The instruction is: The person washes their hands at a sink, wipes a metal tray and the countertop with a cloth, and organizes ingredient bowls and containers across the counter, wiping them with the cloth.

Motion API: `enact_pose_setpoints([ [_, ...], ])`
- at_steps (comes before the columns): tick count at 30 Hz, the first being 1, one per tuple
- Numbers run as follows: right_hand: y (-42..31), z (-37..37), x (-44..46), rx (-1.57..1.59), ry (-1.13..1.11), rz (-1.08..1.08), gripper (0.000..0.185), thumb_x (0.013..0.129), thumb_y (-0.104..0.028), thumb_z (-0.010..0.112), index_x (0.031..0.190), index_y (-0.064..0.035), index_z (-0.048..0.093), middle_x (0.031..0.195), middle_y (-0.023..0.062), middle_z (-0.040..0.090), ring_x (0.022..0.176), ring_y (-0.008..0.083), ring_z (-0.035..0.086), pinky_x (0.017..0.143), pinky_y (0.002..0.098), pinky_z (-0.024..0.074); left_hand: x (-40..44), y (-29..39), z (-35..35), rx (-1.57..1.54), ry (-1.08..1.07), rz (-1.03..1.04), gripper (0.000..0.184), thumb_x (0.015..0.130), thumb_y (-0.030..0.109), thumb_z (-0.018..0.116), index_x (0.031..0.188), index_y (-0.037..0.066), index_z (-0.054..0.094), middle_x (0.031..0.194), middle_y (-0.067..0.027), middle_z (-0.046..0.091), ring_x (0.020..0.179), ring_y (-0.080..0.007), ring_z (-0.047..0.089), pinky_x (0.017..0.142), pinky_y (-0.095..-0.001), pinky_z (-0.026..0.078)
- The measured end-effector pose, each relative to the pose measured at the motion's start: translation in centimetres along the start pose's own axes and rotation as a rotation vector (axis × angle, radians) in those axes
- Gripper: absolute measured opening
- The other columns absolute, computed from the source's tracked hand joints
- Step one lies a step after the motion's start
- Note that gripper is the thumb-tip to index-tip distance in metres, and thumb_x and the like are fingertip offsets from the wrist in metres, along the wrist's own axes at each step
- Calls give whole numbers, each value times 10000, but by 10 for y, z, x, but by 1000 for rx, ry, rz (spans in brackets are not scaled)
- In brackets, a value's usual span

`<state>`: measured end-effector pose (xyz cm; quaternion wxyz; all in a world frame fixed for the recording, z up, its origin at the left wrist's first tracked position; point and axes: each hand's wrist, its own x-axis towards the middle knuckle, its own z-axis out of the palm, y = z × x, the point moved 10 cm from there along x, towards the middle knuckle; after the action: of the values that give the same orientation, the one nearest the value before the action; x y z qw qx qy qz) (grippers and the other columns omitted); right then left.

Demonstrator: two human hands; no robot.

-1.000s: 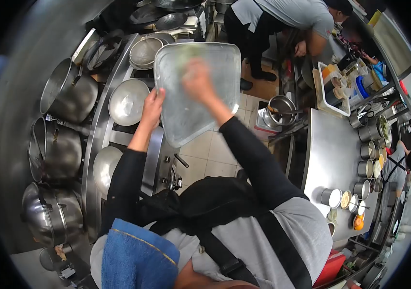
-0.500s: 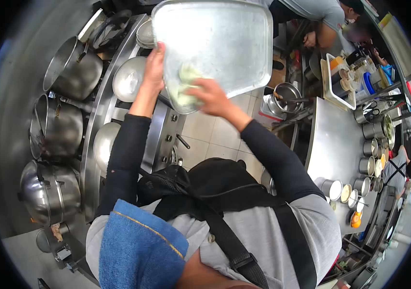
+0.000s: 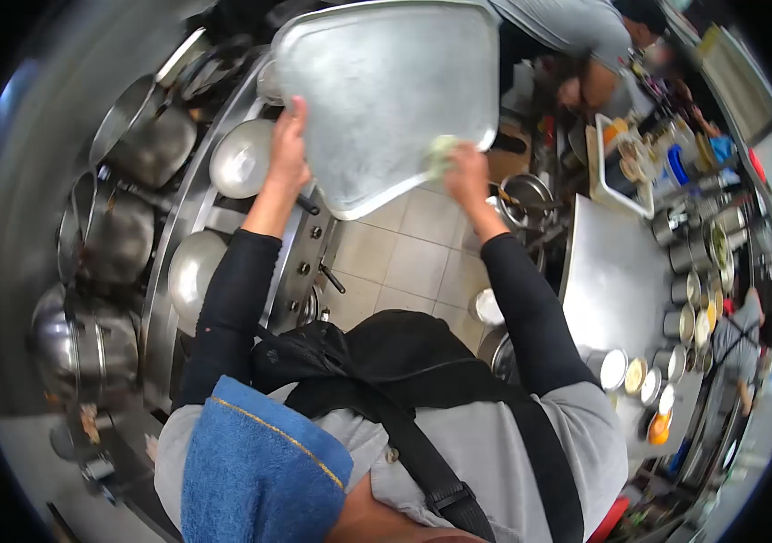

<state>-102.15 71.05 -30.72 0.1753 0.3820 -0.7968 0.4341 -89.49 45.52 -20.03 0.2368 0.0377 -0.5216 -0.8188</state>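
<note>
Nearest the head camera, a blue towel (image 3: 264,462) lies over the left shoulder, above a black apron (image 3: 404,362). Beyond it, the two hands work at a metal tray (image 3: 386,90), held up off any support above the tiled floor (image 3: 409,258), its far edge at the top of the view. The left hand (image 3: 288,152) grips the tray's left side, thumb on the near face; the right hand (image 3: 469,176) is closed on a pale green cloth (image 3: 441,156), blurred, at the lower right corner. The step in hand appears to be wiping the tray; a further stroke would call for a firm left grip and the cloth pressed along the rim. Farther out, two round pans (image 3: 243,158) sit at left on the stove (image 3: 298,251), small pots (image 3: 609,369) stand on the desk (image 3: 590,262) at right, and a co-worker (image 3: 567,25) leans in beyond the tray.
</note>
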Motion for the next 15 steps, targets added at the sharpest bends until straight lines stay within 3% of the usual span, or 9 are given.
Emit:
enact_pose_setpoints([
  [2, 0, -19, 6, -75, 138, 79, 201, 739, -17, 548, 918, 17, 632, 1019, 205, 587, 973, 386, 550, 890, 451, 454, -6, -15, 1, -53, 46, -89, 448, 950, 489, 585, 1031, 50, 627, 989, -53, 655, 939, -157, 617, 835, -360, 514],
  [4, -75, 28, -4, 147, 138, 89, 242, 746, -32, 584, 983, 3, 615, 1090, 250, 545, 1054, 427, 516, 937, 455, 426, -7, 3, 1, 142, 212, 145, 378, 930, 455, 636, 934, 77, 644, 892, 14, 599, 835, -107, 518, 760, -308, 453],
  [5, -138, 50, -34, 72, 232, -189, 235, 730, -20, 610, 965, -13, 612, 1159, 266, 536, 1140, 435, 495, 986, 469, 398, -11, 10, 1, 251, 312, 247, 349, 920, 437, 661, 886, 91, 652, 843, 47, 571, 783, -83, 469, 722, -282, 423],
  [8, -158, 55, -47, 189, -154, -357, 327, 681, -21, 632, 1007, -32, 618, 1214, 282, 509, 1182, 419, 483, 1005, 495, 379, -20, 14, 1, 84, 175, 192, 356, 928, 408, 663, 1032, 70, 698, 910, 47, 614, 842, -50, 491, 771, -239, 429],
  [10, -65, 34, -23, -44, -43, -359, 353, 685, -6, 592, 1037, -12, 620, 1172, 261, 527, 1155, 431, 485, 989, 509, 381, -44, 38, 3, 125, 177, 253, 354, 932, 398, 660, 1044, 64, 697, 928, 47, 621, 854, -49, 499, 780, -243, 433],
  [12, 37, -13, 19, -34, 159, 30, 358, 748, -9, 551, 1101, 15, 606, 1128, 212, 560, 1107, 392, 521, 952, 473, 421, -56, 37, -6, 179, 215, 206, 344, 933, 387, 662, 1048, 64, 697, 951, 44, 639, 876, -52, 525, 793, -254, 448],
  [13, 71, -25, 31, -84, 271, 101, 360, 812, -23, 538, 1163, 39, 582, 1139, 154, 576, 1066, 296, 560, 914, 414, 463, -64, 39, -13, 247, 273, 129, 403, 935, 417, 648, 1094, 47, 670, 988, 12, 656, 911, -85, 562, 832, -274, 465],
  [14, 16, -43, 45, 457, 81, 453, 327, 851, -32, 543, 1170, 26, 587, 1073, 93, 597, 932, 196, 593, 801, 359, 511, -63, 28, -12, 67, 183, 45, 465, 950, 443, 606, 1149, 22, 620, 1060, -46, 650, 965, -151, 595, 883, -324, 486],
  [15, 47, -46, 46, 303, 283, 336, 121, 862, 3, 529, 941, -35, 613, 839, 21, 640, 741, 136, 611, 604, 302, 497, -62, 17, -11, -106, 111, -53, 529, 964, 468, 563, 1204, -3, 569, 1133, -103, 645, 1019, -217, 629, 935, -375, 506],
])
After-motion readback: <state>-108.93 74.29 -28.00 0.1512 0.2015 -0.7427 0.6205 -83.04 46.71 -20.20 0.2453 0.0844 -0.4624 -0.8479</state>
